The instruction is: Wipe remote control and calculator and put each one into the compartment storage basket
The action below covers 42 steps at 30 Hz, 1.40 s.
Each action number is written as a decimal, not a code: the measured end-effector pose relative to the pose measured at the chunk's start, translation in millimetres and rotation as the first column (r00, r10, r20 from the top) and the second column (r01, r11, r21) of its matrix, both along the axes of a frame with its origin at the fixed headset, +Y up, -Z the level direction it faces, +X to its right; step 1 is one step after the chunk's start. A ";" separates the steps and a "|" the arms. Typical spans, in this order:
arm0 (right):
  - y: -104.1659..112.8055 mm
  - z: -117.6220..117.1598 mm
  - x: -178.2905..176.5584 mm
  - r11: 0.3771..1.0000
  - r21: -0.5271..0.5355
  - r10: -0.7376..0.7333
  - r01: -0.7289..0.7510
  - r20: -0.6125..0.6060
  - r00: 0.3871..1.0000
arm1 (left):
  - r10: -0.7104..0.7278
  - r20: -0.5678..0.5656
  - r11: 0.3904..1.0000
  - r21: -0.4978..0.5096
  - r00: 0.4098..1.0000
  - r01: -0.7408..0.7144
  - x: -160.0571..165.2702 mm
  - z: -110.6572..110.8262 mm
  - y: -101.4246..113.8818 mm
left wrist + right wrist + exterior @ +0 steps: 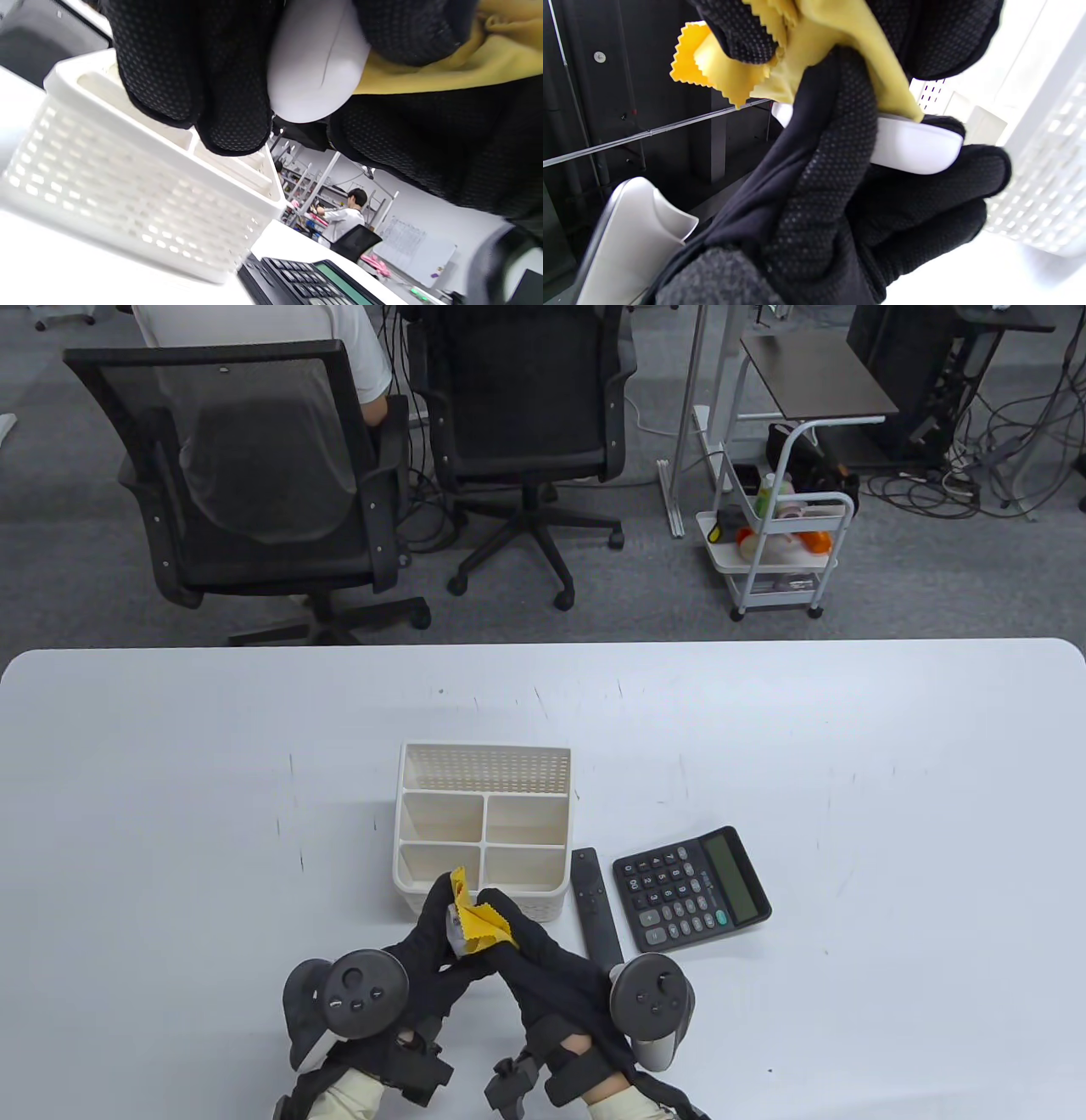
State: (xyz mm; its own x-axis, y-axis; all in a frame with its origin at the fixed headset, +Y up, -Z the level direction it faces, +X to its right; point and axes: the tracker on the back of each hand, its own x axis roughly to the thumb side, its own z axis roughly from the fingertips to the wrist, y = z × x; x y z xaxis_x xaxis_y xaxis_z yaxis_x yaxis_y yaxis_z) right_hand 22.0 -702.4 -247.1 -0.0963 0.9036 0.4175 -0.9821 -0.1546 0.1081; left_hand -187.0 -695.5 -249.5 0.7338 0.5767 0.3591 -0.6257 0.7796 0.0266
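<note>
A: While both hands are up over the surface, status? Left hand (433, 929) grips a small white remote (316, 67) by its rounded end, fingers curled round it. Right hand (526, 950) pinches the yellow cloth (477, 918) against the remote's top face.

B: So the white one's mid-wipe, held just in front of the basket (560, 814). The black remote (596, 918) and calculator (691, 889) lie flat on the surface, to the right of the basket, side by side — gap between them too narrow to say touching or apart.

A: Handling, my read: white remote is a smooth, rigid plastic shell, light, probably slick under cloth. Hold it by the long edges, not the faces, so the cloth can run its length.

B: Gloves have dotted palms — should help grip. Cloth is thin and limp, bunches easily; keep it pinched under the fingertips.

A: Calculator's wider, flat and stiff. I'd take it by the two side edges, off the display and keys.

B: It looks too wide for the small compartments — the long rear one is likelier, stood on edge. Black remote is slim; take it mid-length.
</note>
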 end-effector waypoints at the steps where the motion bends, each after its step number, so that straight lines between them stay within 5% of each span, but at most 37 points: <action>1: -0.8 -0.7 0.6 1.000 0.001 -0.007 0.007 0.006 1.000 | 0.007 0.004 1.000 0.000 1.000 -0.007 0.5 0.0 -0.4; 8: -1.4 0.8 -3.8 1.000 0.013 0.004 -0.004 0.011 1.000 | -0.039 0.013 0.998 0.046 0.999 0.038 3.3 2.2 1.9; 15: 2.5 -0.7 1.5 0.998 -0.005 -0.063 0.063 0.004 0.998 | 0.137 0.036 0.989 -0.054 0.990 -0.135 -5.0 -1.3 -0.1; 23: 1.4 3.8 10.1 0.999 0.022 -0.049 0.046 0.199 0.979 | 0.384 -0.006 0.917 -0.117 0.923 -0.382 -20.3 -6.2 -5.1; 27: -1.6 3.4 -0.1 0.999 0.029 0.023 -0.026 0.105 0.994 | 0.418 0.037 0.898 -0.165 0.908 -0.407 -13.4 -7.3 -8.0; 32: -1.1 6.1 -10.4 0.995 0.036 0.088 -0.088 0.012 0.996 | 0.349 -0.037 0.931 -0.103 0.936 -0.351 -17.7 -6.1 -7.7; 42: -6.1 2.8 -10.6 1.000 0.026 0.002 -0.001 -0.013 1.000 | 0.315 -0.042 0.942 -0.105 0.948 -0.318 -18.5 -6.1 -7.6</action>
State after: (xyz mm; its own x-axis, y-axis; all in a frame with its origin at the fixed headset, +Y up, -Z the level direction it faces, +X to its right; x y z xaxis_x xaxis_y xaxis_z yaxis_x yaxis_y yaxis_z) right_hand 11.4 -708.5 -244.2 -0.0920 0.8922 0.4422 -0.9804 -0.1589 0.1167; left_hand -205.5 -703.1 -255.7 0.5145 0.8154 0.2654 -0.8411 0.5402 -0.0289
